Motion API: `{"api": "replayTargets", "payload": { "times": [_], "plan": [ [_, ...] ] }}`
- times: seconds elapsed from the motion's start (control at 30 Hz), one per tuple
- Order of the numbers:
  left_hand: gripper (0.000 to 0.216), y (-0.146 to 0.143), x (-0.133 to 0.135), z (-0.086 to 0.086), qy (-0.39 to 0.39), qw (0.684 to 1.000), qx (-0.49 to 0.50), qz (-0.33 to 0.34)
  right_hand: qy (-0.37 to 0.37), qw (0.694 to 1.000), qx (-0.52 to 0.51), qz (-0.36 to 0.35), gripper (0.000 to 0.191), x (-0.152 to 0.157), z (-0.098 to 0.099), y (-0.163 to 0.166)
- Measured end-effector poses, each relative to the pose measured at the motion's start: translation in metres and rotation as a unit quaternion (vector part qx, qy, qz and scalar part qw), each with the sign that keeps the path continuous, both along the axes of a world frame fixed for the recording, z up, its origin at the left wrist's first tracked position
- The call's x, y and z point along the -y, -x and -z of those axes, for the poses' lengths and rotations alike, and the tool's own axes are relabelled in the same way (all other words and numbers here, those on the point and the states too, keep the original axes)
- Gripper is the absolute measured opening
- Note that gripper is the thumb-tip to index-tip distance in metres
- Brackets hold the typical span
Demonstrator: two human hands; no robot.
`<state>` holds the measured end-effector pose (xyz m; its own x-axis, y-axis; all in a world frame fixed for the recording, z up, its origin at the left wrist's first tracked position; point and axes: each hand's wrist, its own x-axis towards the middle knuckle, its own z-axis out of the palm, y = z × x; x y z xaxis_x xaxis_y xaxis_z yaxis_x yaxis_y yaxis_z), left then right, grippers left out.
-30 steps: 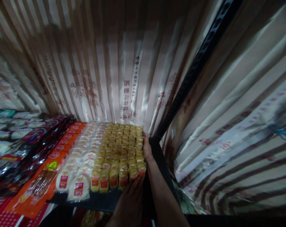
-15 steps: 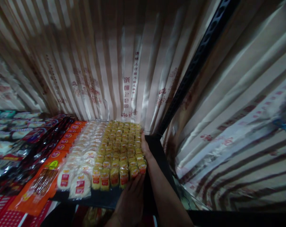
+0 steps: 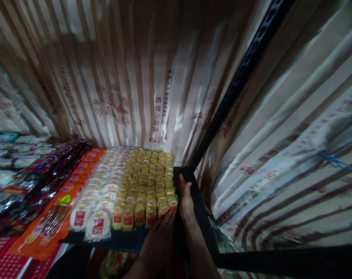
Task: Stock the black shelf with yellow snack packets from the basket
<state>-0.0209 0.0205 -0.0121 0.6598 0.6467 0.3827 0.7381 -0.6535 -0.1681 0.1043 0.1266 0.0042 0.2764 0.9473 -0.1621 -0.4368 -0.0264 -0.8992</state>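
Rows of small yellow wrapped cakes (image 3: 147,182) stand packed together on a dark shelf (image 3: 126,238). My left hand (image 3: 160,238) lies against the front right packs, its fingers stretched out and their tips touching the wrappers. Beside the right edge of the rows is my right hand (image 3: 186,197), held on edge with straight fingers and thumb raised, a small gap from the cakes. Neither hand grips anything. White round wrapped crackers (image 3: 98,226) sit directly left of the yellow packs.
Orange snack packets (image 3: 52,217) and dark shiny packets (image 3: 45,182) lie further left. A black perforated post (image 3: 231,97) rises at the shelf's back right corner. Pleated printed curtains (image 3: 135,77) hang behind. Red perforated baskets (image 3: 4,252) show at the lower left.
My right hand has come away from the right side of the yellow cakes and drawn back toward me. My left hand stays at the front packs. The view has shifted slightly.
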Motion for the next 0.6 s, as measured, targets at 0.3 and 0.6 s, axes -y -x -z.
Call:
{"api": "replayTargets", "payload": {
  "times": [0.3,0.6],
  "plan": [
    [0.047,0.001,0.002,0.003,0.031,1.000,-0.003,-0.007,-0.038,0.997,-0.022,-0.067,0.064,0.006,-0.002,0.021],
    [0.046,0.001,0.003,0.009,-0.035,0.999,-0.008,0.001,-0.031,0.997,-0.052,-0.053,0.065,-0.006,-0.003,0.010]
  ]
}}
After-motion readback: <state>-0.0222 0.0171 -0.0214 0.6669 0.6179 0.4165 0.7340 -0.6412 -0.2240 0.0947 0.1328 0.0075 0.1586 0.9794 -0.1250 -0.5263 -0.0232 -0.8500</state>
